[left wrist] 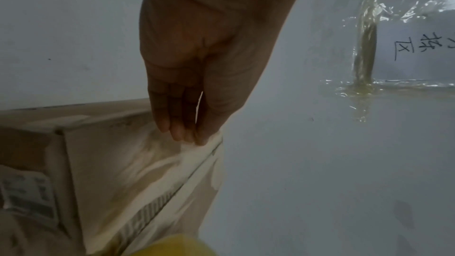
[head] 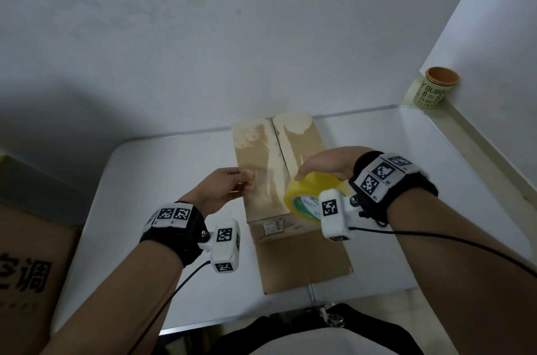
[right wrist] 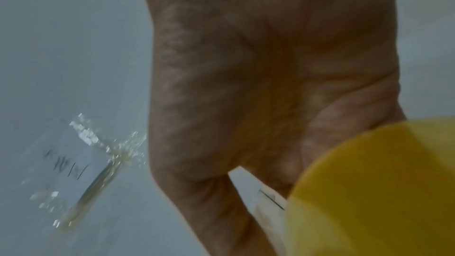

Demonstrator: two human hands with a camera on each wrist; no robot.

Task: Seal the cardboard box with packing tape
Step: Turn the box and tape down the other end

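A brown cardboard box (head: 270,168) lies on the white table (head: 145,180), its two top flaps meeting in a centre seam. My right hand (head: 302,174) grips a yellow roll of packing tape (head: 308,195) from above, over the box's near right part. The roll also fills the lower right of the right wrist view (right wrist: 381,192). My left hand (head: 244,180) hovers over the left flap. Seen from the left wrist, its thumb and fingertips (left wrist: 187,135) are pinched together just above the box top (left wrist: 118,163). I see no strip of tape between them.
A brown flap (head: 302,261) with a label above it spreads from the box toward the table's near edge. A green paper cup (head: 438,87) stands on the ledge at the back right. A large printed carton (head: 29,267) stands left of the table. A taped paper (left wrist: 418,46) hangs on the wall.
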